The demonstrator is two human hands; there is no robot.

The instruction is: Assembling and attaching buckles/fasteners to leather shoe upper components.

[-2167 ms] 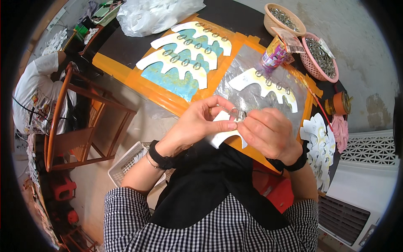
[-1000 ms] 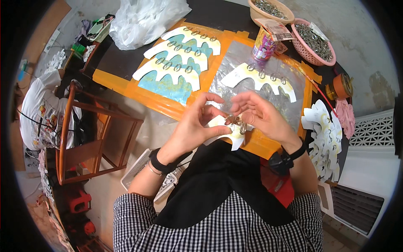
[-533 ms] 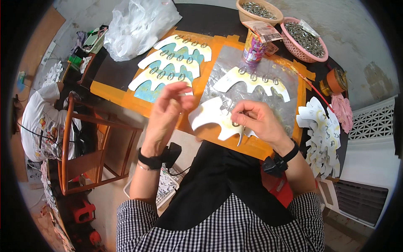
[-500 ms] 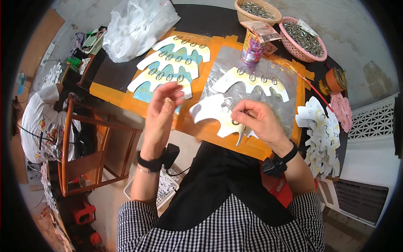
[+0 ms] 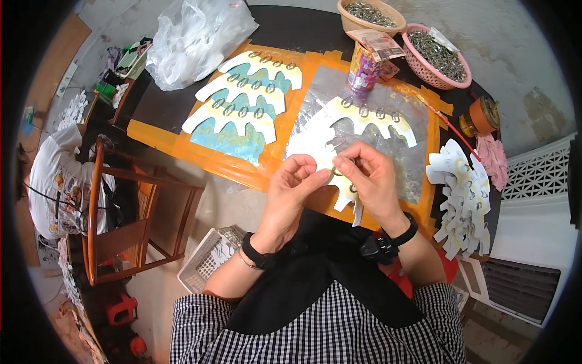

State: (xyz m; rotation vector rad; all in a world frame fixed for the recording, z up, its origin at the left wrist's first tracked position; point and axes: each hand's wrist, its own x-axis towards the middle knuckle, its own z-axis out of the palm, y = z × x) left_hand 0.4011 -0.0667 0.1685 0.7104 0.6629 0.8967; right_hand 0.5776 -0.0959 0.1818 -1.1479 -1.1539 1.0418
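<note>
My left hand [image 5: 298, 184] and my right hand [image 5: 371, 181] meet over the near part of the work surface. Between them is a white and yellow scalloped cut-out piece [image 5: 325, 155] with small metal rings on it. My right thumb and index finger pinch it near a ring. The left thumb and curled fingers close on it from the other side; the exact contact is partly hidden. Just beyond lies a similar piece with a row of rings [image 5: 364, 119] on a grey sheet [image 5: 315, 91]. Several more ringed pieces [image 5: 239, 115] overlap in rows on a blue-green patch at the left.
Orange tape [image 5: 176, 142] borders the dark table. A beige bowl [image 5: 348, 23] and a pink basket [image 5: 418, 64], both full of metal parts, stand far right beside a purple cup [image 5: 362, 73]. Stacked cut-outs [image 5: 458, 200] lie right, a plastic bag [image 5: 197, 45] far left, a wooden chair [image 5: 94, 212] left.
My left hand has moved right and down from beside the left rows, and its fingers have closed on the piece. The held piece has turned and lowered slightly.
</note>
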